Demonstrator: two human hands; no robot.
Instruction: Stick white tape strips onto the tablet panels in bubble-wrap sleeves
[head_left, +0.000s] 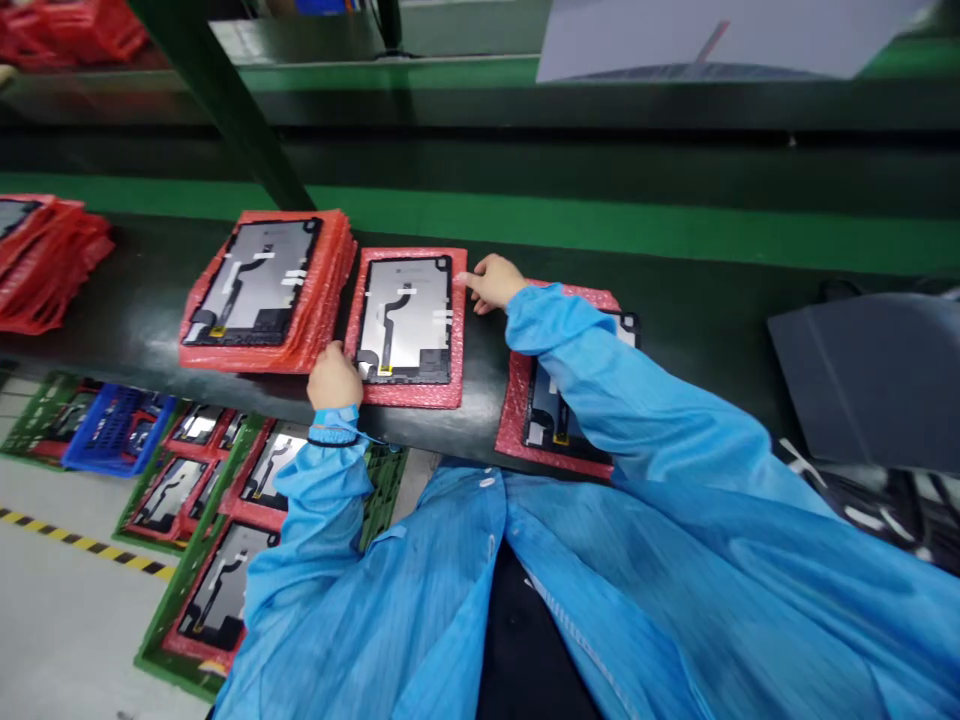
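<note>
In front of me on the dark bench lies a tablet screen panel (420,330), back side up, with a black frame and a dark ribbon cable. Beneath it is a red bubble-wrap sheet (405,396). My left hand (335,378) is closed at the sheet's lower left edge, its fingertips partly hidden. At the upper right edge, my right hand (495,283) pinches the sheet's border with thumb and forefinger, the other fingers curled. Under my right forearm, partly covered, another panel (551,405) rests on its own red bubble wrap (514,400).
A stack of red bubble wrap (330,290) topped by a panel stands to the left, with a further red pile (56,265) beyond. Below the bench are green crates (161,625) of panels and a blue basket (97,440). A dark grey box-like object (862,380) stands right.
</note>
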